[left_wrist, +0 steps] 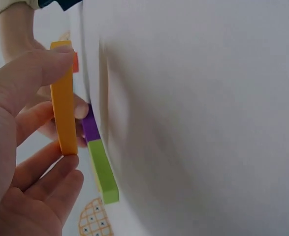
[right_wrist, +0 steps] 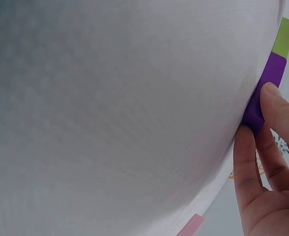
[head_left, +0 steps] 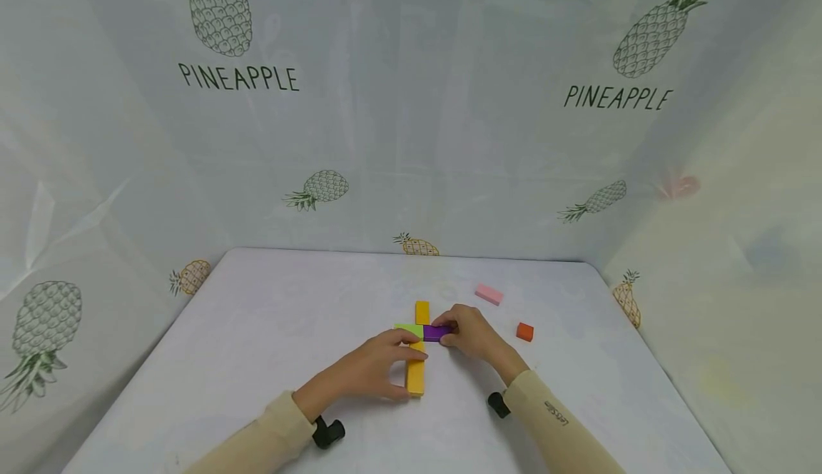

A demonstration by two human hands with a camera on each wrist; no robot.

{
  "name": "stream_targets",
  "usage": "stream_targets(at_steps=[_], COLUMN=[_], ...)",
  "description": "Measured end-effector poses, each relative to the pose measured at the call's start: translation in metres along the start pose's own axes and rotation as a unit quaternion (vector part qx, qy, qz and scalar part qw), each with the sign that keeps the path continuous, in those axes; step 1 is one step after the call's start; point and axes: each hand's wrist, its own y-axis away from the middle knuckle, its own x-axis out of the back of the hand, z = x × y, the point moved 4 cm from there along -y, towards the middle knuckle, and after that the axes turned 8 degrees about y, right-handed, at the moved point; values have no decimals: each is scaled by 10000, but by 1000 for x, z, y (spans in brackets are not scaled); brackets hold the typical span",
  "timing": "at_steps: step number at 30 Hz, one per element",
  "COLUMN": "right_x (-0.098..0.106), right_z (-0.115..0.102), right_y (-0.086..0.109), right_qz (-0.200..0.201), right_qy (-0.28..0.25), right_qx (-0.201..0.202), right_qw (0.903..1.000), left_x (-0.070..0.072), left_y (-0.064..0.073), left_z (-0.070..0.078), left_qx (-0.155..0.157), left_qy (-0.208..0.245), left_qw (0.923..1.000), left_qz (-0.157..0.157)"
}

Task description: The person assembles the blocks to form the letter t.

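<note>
My left hand (head_left: 375, 365) holds a long yellow block (left_wrist: 64, 105) lengthwise, the thumb at its near end and fingertips at the far end. My right hand (head_left: 474, 335) pinches the outer end of a purple block (right_wrist: 266, 93) between thumb and fingers. The purple block lies end to end with a light green block (left_wrist: 103, 172), and together they form a crosswise bar. Beyond this bar, a short yellow block (head_left: 422, 313) points away from me. The left fingers partly cover the green block and the long yellow one in the head view.
On the white table (head_left: 289, 303), a pink block (head_left: 489, 294) lies at the back right, with a small orange-red block (head_left: 524, 331) nearer, right of my right hand. A pineapple-print sheet (head_left: 411, 138) hangs behind the table and along its sides.
</note>
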Motion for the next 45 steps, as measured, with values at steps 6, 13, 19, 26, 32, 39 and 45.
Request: stream_targets(at_steps=[6, 13, 19, 26, 32, 39, 45], right_x=[1, 2, 2, 1, 1, 1, 1], right_z=[0, -1, -1, 0, 0, 0, -1], right_y=[-1, 0, 0, -1, 0, 0, 0], right_qz=[33, 43, 52, 31, 26, 4, 13], right_qy=[24, -18, -3, 56, 22, -4, -17], right_qx=[93, 150, 192, 213, 198, 93, 59], right_qw=[9999, 9999, 9998, 9998, 9998, 10000, 10000], left_x=[-8, -13, -16, -20, -22, -26, -28], left_y=[-8, -12, -14, -14, -13, -9, -7], left_z=[3, 0, 1, 2, 5, 10, 9], left_qx=[255, 421, 397, 430, 408, 418, 469], left_qy=[23, 35, -17, -136, -328, -561, -488], left_qw=[9996, 9990, 9991, 9987, 9982, 9971, 9973], left_qz=[-114, -126, -164, -228, -289, -310, -300])
